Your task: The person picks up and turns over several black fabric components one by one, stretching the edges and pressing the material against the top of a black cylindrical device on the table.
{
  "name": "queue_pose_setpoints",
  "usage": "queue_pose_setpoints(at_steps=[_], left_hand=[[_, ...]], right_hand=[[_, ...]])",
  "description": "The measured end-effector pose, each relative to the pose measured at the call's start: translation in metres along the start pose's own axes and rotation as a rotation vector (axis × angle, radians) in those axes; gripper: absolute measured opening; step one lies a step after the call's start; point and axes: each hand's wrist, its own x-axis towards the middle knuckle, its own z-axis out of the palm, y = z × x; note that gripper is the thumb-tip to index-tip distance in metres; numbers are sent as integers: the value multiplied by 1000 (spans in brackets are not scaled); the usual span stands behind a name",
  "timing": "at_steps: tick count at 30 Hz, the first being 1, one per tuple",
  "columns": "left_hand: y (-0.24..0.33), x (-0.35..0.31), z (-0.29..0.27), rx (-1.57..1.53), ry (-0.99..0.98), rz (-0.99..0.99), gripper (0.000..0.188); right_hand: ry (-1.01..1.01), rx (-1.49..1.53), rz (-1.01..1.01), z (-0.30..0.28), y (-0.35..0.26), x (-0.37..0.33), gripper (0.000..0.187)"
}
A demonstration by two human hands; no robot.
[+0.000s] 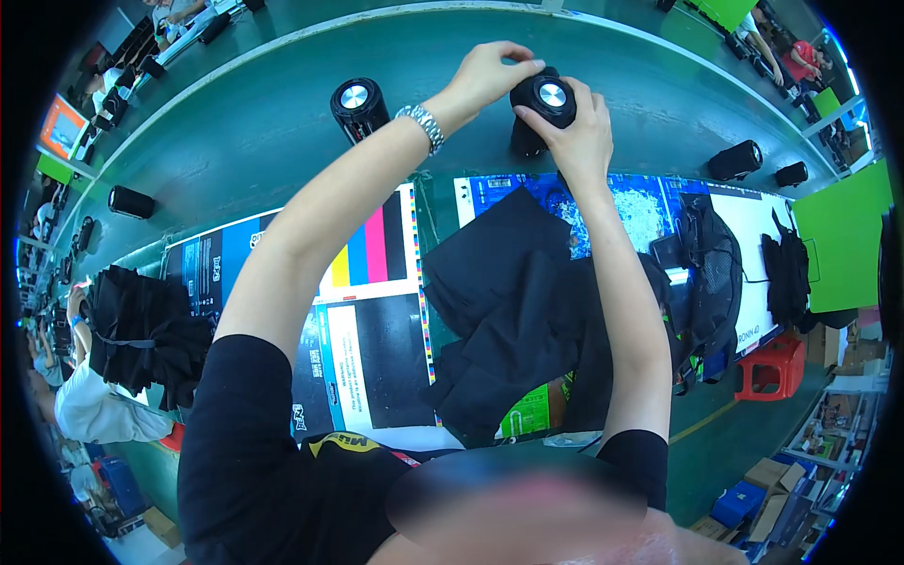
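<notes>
A black cylindrical speaker with a round silver disc on its end stands on the green bench ahead of me. My right hand is wrapped around its right side, thumb across the front. My left hand, below a metal watch band, is closed in a pinch at the speaker's upper left edge. Whatever lies between those fingertips is too small to make out. A similar speaker stands just left, partly behind my left forearm. Below my arms, black cloth pouches lie heaped on printed sheets.
More black speakers lie along the bench, at left and right. A black mesh bag rests right of the cloth. Stacked black bags sit at left. A red stool stands at right beside a green panel. Other people work around.
</notes>
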Motion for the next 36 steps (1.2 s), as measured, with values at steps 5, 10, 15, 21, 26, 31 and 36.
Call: queue_pose_setpoints(at_steps=[5, 10, 15, 21, 26, 31, 36], left_hand=[[-5, 18, 14, -20, -284, -355, 35], [11, 44, 10, 323, -286, 318, 36], [52, 15, 44, 422, -222, 609, 19], [46, 1, 21, 326, -51, 467, 15], [22, 30, 36, -284, 156, 143, 27], [-16, 43, 76, -941, 217, -492, 46], [-18, 28, 108, -710, 226, -224, 62]], right_hand=[[-26, 189, 130, -11, 22, -1, 64], [-197, 501, 361, -1, 39, 11, 81], [-272, 354, 415, 0, 53, 24, 89], [-502, 456, 280, -9, 63, 22, 98], [-567, 358, 427, -42, 138, 36, 33], [-88, 698, 548, 10, 108, 78, 33], [-160, 1380, 923, 51, 85, 78, 30]])
